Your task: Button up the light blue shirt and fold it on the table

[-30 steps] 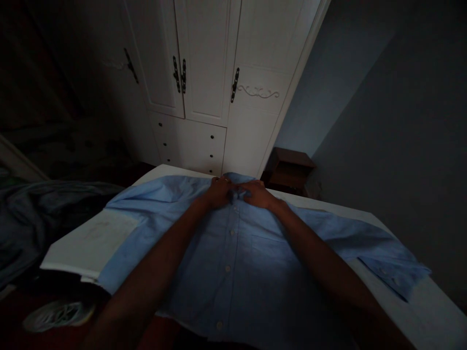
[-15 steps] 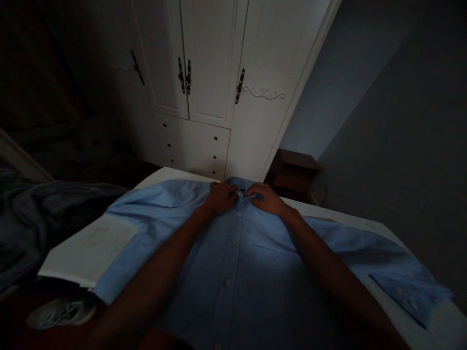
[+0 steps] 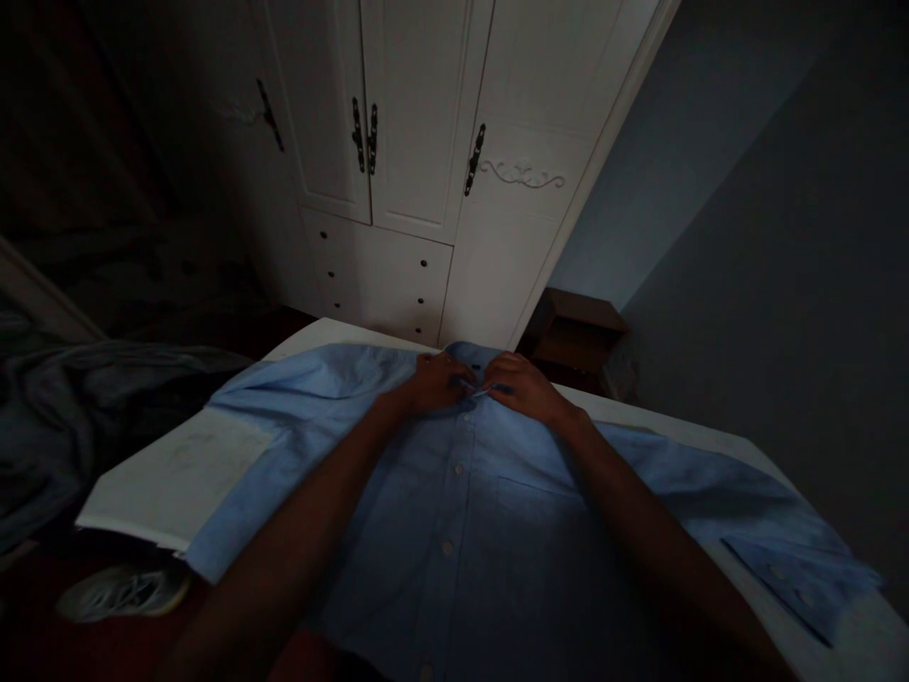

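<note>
A light blue button-up shirt [image 3: 454,511] lies face up on a white table [image 3: 170,469], collar at the far edge, sleeves spread left and right. My left hand [image 3: 435,382] and my right hand [image 3: 524,385] meet at the collar. Both have fingers curled, pinching the fabric around the top button. The button placket runs from my hands toward me, and a chest pocket sits under my right forearm.
A white wardrobe [image 3: 426,161] with dark handles and drawers stands behind the table. A brown low cabinet [image 3: 579,336] is to its right. Dark bedding [image 3: 78,417] lies at the left, and a pale shoe [image 3: 124,592] is on the floor.
Both hands stay at the collar, fingers shifting slightly around the top button. The view has drifted a little; the shirt lies the same.
</note>
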`<action>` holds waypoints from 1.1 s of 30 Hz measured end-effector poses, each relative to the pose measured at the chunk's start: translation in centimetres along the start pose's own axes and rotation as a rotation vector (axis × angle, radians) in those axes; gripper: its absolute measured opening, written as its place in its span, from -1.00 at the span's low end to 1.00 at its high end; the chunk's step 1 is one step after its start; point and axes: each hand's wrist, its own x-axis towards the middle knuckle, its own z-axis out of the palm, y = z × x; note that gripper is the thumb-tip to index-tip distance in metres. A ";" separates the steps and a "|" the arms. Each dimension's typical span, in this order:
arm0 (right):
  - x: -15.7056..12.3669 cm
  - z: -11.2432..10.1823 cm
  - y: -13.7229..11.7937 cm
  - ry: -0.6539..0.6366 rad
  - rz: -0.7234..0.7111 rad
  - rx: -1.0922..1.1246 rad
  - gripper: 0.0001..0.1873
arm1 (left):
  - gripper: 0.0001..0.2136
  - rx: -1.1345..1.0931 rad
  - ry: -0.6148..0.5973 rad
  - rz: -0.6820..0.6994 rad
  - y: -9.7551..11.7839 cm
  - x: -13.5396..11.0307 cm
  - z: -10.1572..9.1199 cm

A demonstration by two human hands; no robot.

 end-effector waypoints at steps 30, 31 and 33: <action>-1.7 4.2 -0.2 0.423 -0.067 -0.132 -0.88 | -0.78 -0.025 0.101 -0.007 1.5 0.1 0.6; -1.7 4.2 -0.3 0.435 -0.072 -0.142 -0.88 | -0.79 -0.016 0.097 -0.001 1.5 0.0 0.6; -1.6 4.2 -0.3 0.449 -0.092 -0.148 -0.87 | -0.82 -0.008 0.087 0.007 1.5 0.0 0.5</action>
